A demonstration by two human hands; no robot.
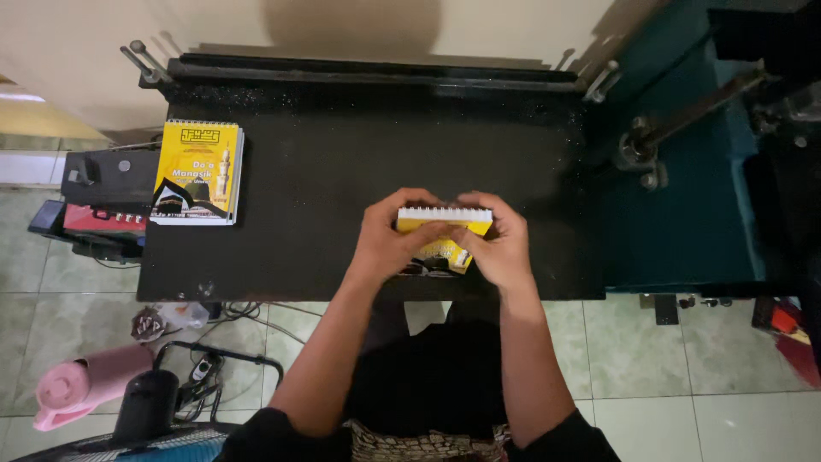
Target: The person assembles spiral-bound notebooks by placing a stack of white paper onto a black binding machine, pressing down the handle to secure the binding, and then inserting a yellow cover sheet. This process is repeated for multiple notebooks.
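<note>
A small yellow spiral-bound booklet [443, 224] with a white comb spine along its top edge rests on the black work table [342, 171] near its front edge. My left hand [393, 241] grips its left side with fingers curled over the cover. My right hand [499, 244] holds its right side, thumb across the front. The lower part of the booklet is hidden by both hands.
A stack of similar yellow spiral-bound booklets [197, 172] lies at the table's left. A black metal rail [368, 70] runs along the back edge. A teal machine [693, 154] stands to the right. A pink flask [81, 385], cables and a fan guard [171, 402] sit on the tiled floor.
</note>
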